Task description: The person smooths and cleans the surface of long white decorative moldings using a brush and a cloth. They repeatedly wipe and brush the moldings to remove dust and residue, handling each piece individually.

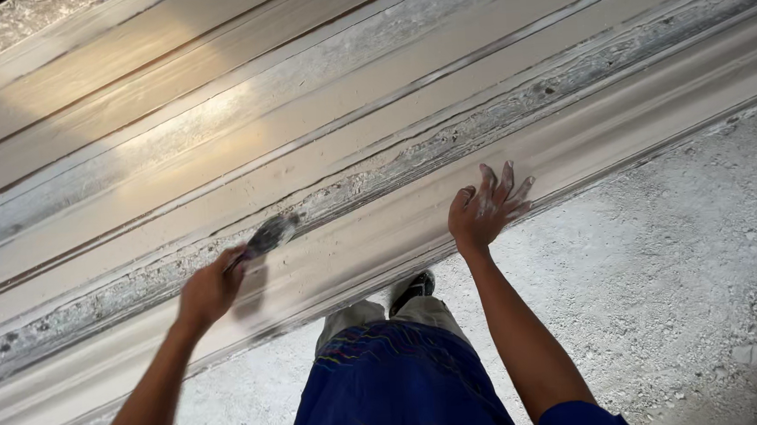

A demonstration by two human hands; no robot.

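Observation:
My left hand point(209, 288) is closed around the handle of a scraper point(269, 237), whose dark, motion-blurred blade lies on a long pale moulding point(371, 239) that runs diagonally across the view. My right hand point(486, 208), dusted white, rests flat on the same moulding further right with fingers spread, holding nothing. White residue fills the groove point(444, 143) just above the blade.
Several more long pale mouldings point(215, 117) lie side by side beyond the first. Below it is a rough, dusty white floor point(688, 255) with small rubble. My shoe point(413, 287), light trousers and blue shirt point(398, 386) show at the bottom.

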